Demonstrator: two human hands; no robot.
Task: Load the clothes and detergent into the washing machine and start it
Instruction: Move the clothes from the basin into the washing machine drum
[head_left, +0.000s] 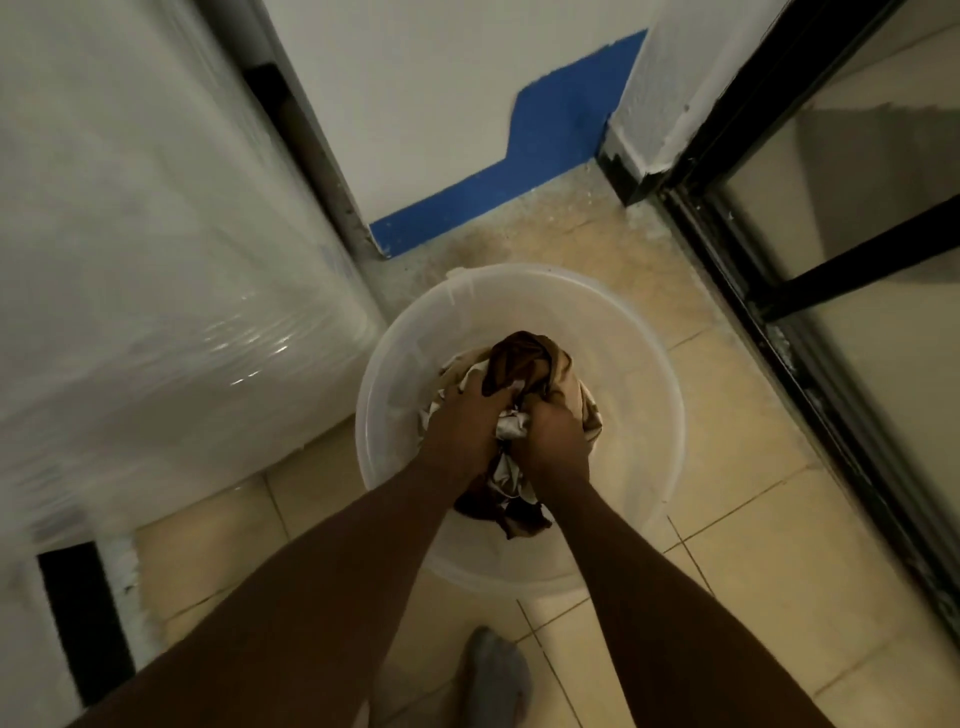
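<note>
Clothes (524, 374) fill the bottom of one translucent white bucket (649, 415) that stands on the tan tiled floor (753, 545), and we see them as a single crumpled bundle of brown, tan and white cloth; how many garments make it up we cannot tell. We count two bare hands reaching down into the bucket, side by side and nearly touching. The left hand (462, 421) is closed, fingers curled into the cloth on the bundle's left side. The right hand (558, 434) is closed too, gripping a white fold and the tan fabric next to it. Both forearms run from the bottom edge up to the bucket. To the left stands one large white appliance wrapped in clear plastic film (156, 260), just beside the bucket's rim. Behind the bucket we see a white wall with one blue painted band (519, 176) along its base. On the right runs one black-framed glass door (831, 270). One grey-socked foot (493, 675) shows below the bucket.
</note>
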